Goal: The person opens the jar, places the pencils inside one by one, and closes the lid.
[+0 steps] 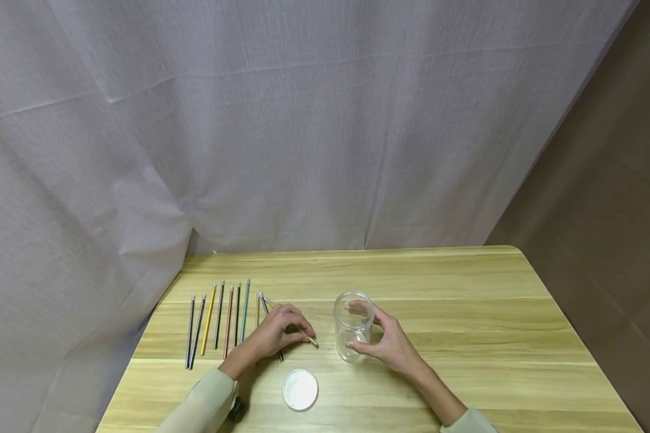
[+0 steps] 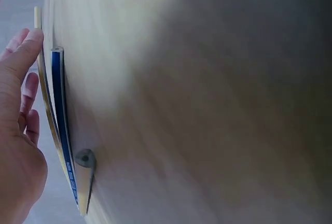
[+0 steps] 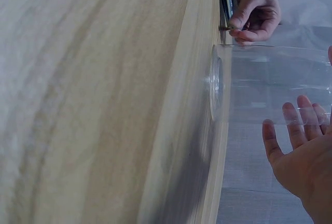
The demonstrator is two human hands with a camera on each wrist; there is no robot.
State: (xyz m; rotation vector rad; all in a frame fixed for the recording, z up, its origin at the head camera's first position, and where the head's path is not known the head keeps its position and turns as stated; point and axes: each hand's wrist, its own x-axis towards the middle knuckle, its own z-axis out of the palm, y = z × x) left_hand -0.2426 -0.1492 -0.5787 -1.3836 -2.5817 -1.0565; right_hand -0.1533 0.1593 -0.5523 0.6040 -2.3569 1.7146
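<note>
My left hand pinches a yellow pencil near its end, thumb on one side and fingertips on the other. In the left wrist view this yellow pencil runs slanting beside a blue pencil. Under and behind that hand in the head view lie a dark blue pencil and another slim pencil, partly hidden. A clear, tall jar stands upright with its mouth uncovered. My right hand holds its right side, thumb in front and fingers behind.
A round white lid lies on the wooden table in front of the jar. Several pencils lie in a loose row at the left, among them a yellow one and a red one. Grey curtain hangs behind the table.
</note>
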